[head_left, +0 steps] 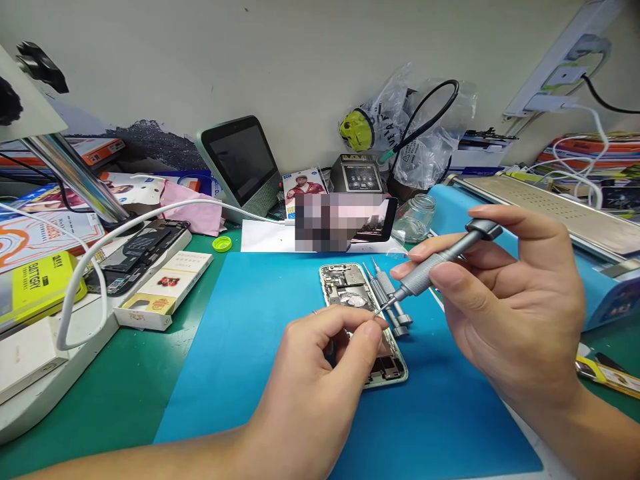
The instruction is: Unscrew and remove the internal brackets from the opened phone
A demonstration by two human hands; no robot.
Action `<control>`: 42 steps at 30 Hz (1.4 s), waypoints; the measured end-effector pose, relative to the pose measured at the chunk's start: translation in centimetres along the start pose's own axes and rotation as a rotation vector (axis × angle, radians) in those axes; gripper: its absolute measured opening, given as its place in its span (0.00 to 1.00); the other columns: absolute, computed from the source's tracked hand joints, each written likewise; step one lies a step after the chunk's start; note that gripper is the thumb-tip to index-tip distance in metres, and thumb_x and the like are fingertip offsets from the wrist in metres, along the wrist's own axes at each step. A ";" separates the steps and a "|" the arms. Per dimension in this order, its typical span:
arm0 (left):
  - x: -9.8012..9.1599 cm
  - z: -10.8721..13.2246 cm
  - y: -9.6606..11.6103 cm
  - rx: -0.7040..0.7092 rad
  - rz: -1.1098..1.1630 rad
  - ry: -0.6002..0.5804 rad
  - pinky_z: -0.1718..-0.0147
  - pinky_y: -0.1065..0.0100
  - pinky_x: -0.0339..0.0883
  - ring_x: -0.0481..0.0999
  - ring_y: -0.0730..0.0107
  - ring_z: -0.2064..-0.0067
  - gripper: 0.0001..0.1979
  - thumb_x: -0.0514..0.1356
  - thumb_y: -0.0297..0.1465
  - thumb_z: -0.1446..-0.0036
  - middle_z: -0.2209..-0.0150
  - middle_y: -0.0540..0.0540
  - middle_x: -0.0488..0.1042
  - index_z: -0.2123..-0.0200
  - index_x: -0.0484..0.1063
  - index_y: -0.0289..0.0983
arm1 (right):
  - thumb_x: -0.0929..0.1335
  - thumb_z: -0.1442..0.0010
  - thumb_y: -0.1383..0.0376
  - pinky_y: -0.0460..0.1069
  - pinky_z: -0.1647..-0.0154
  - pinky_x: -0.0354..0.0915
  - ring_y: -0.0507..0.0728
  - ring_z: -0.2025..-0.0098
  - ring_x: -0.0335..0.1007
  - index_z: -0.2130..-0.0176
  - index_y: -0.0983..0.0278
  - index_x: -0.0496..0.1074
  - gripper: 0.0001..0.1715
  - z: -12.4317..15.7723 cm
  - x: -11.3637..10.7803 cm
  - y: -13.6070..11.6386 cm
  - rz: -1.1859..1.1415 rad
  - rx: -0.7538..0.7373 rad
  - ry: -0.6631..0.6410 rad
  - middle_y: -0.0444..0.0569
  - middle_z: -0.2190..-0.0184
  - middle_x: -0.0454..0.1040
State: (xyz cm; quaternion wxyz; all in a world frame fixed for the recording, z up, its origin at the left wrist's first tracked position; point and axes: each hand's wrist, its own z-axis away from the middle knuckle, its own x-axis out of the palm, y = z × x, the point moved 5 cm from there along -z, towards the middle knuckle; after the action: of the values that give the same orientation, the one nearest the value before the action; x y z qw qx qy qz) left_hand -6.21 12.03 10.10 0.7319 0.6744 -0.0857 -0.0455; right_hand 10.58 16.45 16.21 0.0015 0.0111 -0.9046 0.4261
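Observation:
An opened phone (395,368) with its inner parts bare lies on the blue mat (240,360). Above it, my left hand (325,373) pinches thumb and forefinger together at the tip of a screwdriver; whether a small part sits between those fingers is hidden. My right hand (520,300) is closed around the grey screwdriver (425,272), its forefinger on the end cap and its shaft slanting down to the left. Two more grey screwdrivers (391,297) lie beside the phone's right edge.
Behind the mat, a phone (380,220) leans with its screen facing me, next to a glass jar (416,217). Left are another opened phone (135,253), a small white box (165,290) and a looping white cable (75,293). A blue machine (465,220) stands right.

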 end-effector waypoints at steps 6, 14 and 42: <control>0.0 0.1 0.1 -0.007 0.005 0.009 0.66 0.68 0.61 0.72 0.67 0.61 0.13 0.62 0.41 0.32 0.62 0.49 0.80 0.62 0.83 0.42 | 0.77 0.41 0.71 0.50 0.65 0.85 0.57 0.64 0.86 0.48 0.49 0.74 0.26 0.1 0.0 -0.1 -0.004 0.003 -0.023 0.40 0.65 0.84; -0.1 0.3 0.1 0.009 -0.005 0.016 0.65 0.68 0.61 0.73 0.67 0.60 0.12 0.62 0.40 0.31 0.61 0.50 0.81 0.57 0.84 0.43 | 0.76 0.40 0.72 0.51 0.63 0.85 0.57 0.65 0.85 0.48 0.49 0.74 0.25 0.0 0.1 -0.3 0.003 -0.013 -0.038 0.40 0.64 0.84; 0.0 0.0 -0.2 -0.001 -0.041 0.034 0.66 0.69 0.62 0.74 0.68 0.61 0.11 0.62 0.39 0.33 0.63 0.52 0.81 0.59 0.85 0.45 | 0.74 0.40 0.77 0.49 0.64 0.85 0.55 0.66 0.85 0.46 0.53 0.71 0.28 0.1 0.4 -1.0 0.039 -0.055 -0.087 0.40 0.62 0.84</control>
State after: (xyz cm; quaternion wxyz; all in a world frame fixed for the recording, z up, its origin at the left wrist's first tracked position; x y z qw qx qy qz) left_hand -6.21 12.06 9.92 0.7327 0.6762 -0.0595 -0.0488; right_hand 10.22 15.77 16.94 -0.0460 0.0120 -0.9153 0.4000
